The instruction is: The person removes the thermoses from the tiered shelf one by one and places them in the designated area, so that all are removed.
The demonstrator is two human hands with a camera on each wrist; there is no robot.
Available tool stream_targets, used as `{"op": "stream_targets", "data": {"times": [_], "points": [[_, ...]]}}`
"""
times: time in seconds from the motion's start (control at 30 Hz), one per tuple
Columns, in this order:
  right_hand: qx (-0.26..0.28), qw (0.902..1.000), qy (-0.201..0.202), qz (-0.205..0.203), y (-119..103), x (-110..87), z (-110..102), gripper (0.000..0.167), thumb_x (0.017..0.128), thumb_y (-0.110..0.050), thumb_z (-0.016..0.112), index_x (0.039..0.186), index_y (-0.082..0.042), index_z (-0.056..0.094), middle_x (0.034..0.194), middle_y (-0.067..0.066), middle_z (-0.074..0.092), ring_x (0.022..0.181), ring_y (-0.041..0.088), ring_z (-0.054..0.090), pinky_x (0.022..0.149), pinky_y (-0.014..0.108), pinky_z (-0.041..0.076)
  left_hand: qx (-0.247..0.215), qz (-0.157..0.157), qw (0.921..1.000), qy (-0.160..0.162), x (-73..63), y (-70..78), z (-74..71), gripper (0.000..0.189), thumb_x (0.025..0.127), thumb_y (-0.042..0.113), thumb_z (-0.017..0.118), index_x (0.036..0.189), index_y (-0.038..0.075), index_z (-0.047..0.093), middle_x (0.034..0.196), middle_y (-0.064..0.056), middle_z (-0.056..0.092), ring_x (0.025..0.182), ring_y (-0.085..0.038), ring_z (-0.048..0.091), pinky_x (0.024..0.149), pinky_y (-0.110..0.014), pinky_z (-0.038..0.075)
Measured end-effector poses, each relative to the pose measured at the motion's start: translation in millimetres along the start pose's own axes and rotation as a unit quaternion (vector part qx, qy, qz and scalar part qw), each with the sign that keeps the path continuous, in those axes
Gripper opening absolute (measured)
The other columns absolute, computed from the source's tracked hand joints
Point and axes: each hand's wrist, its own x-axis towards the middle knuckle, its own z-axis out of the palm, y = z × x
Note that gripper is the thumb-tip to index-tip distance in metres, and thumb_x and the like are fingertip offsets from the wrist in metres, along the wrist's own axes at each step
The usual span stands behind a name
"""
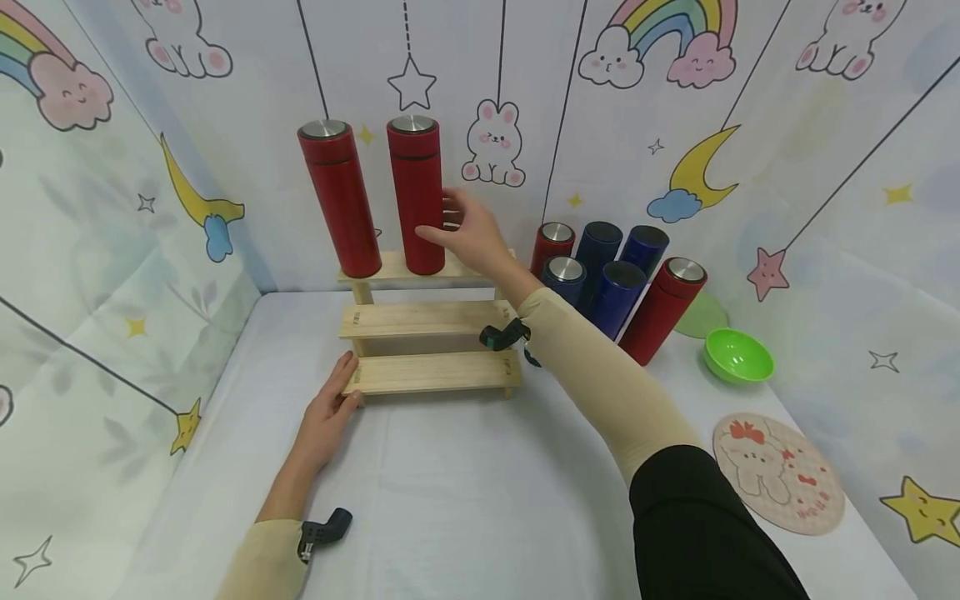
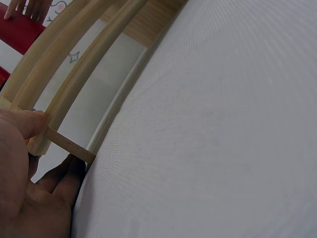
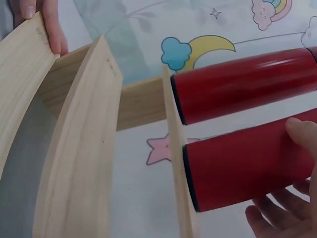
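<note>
Two red thermos flasks stand side by side on the top step of a wooden three-step rack (image 1: 431, 372), leaning slightly in the head view. My right hand (image 1: 472, 229) is at the right-hand red thermos (image 1: 416, 196), thumb across its front and fingers bent at its far side. In the right wrist view its thumb (image 3: 303, 131) lies on the red surface, while some fingertips show below it. To the left stands the other red thermos (image 1: 341, 200), untouched. My left hand (image 1: 324, 417) holds the left end of the lowest step, its thumb (image 2: 32, 121) on the wood.
Right of the rack stand several blue flasks, among them a bright blue one (image 1: 618, 296), and two red ones, the nearer red flask (image 1: 663, 310) tilted. Beyond lie a green bowl (image 1: 738, 357), a light green disc (image 1: 703, 315) and a round pink mat (image 1: 780, 475). Printed cloth hangs behind.
</note>
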Motion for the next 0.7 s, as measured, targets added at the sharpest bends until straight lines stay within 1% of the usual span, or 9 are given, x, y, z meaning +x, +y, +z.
{"op": "stream_targets", "data": {"times": [0.13,0.3,0.53,0.7], "points": [[-0.003,1.0000,0.007,0.000,-1,-1.3,4,0.070,0.097,-0.028,0.086,0.158,-0.014,0.053,0.145,0.005,0.065,0.130,0.024,0.065,0.103,0.031,0.057,0.000,-0.003,1.0000,0.001,-0.3,0.6,0.6,0.059,0.114,0.008,0.057,0.169,0.006,0.036,0.179,-0.016,0.019,0.164,-0.033,0.016,0.116,-0.006,0.024],[-0.014,0.9997,0.022,0.000,-1,-4.3,7,0.069,0.097,-0.029,0.085,0.157,-0.015,0.054,0.144,0.003,0.066,0.127,0.021,0.065,0.101,0.031,0.058,0.000,-0.006,1.0000,0.002,-0.9,2.2,0.7,0.059,0.113,0.008,0.057,0.169,0.006,0.036,0.179,-0.016,0.019,0.164,-0.032,0.016,0.115,-0.006,0.024],[-0.025,0.9976,0.056,-0.033,6,-9.9,8,0.066,0.097,-0.031,0.086,0.153,-0.013,0.058,0.138,0.003,0.069,0.121,0.020,0.068,0.099,0.031,0.058,0.001,-0.007,1.0000,0.003,-1.4,2.3,1.5,0.059,0.113,0.008,0.057,0.169,0.006,0.037,0.179,-0.016,0.019,0.164,-0.032,0.016,0.116,-0.006,0.024],[-0.027,0.9968,0.066,-0.036,7,-14.9,3,0.068,0.096,-0.031,0.086,0.155,-0.014,0.057,0.139,0.003,0.069,0.123,0.020,0.067,0.100,0.030,0.058,0.005,-0.006,1.0000,0.003,-0.6,1.4,0.1,0.059,0.114,0.008,0.057,0.169,0.007,0.037,0.179,-0.015,0.019,0.164,-0.032,0.016,0.116,-0.006,0.024]]}}
